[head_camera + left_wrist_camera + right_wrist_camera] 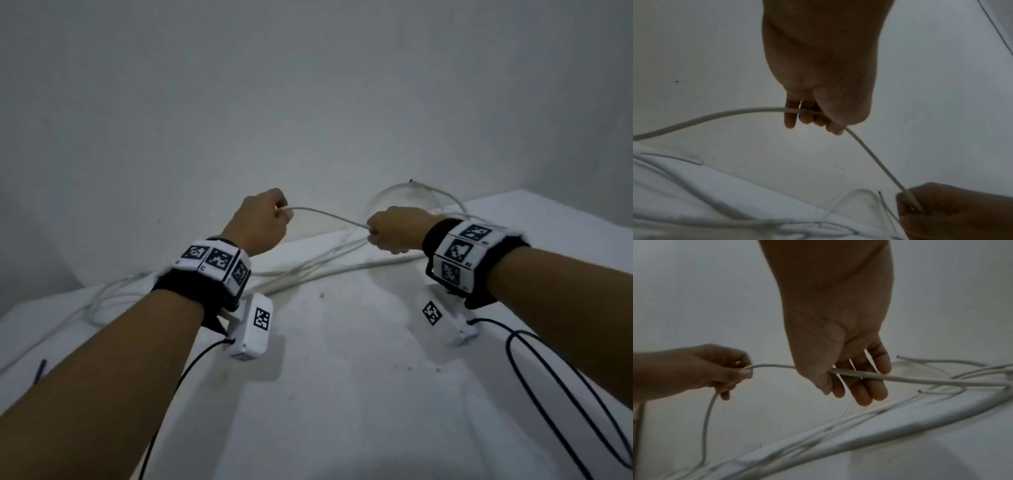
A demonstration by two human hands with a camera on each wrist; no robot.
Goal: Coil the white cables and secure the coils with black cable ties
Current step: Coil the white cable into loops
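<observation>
One white cable (329, 216) hangs in a shallow arc between both hands, above the far edge of the white table (342, 377). My left hand (270, 219) grips it with curled fingers (807, 116); from there the cable (705, 118) runs off to the left. My right hand (387, 236) has its fingers curled round the same cable (920, 379), which leads on to the right. More loose white cables (325, 269) lie tangled along the table's back edge, with cut ends (898, 356) showing. A short black strip (39, 371), possibly a cable tie, lies at the table's left.
A grey wall (308, 102) stands right behind the table. Thin black leads (565, 394) from the wrist cameras trail over the near right of the table. The table's left corner (85, 291) and right corner (531, 195) are in view.
</observation>
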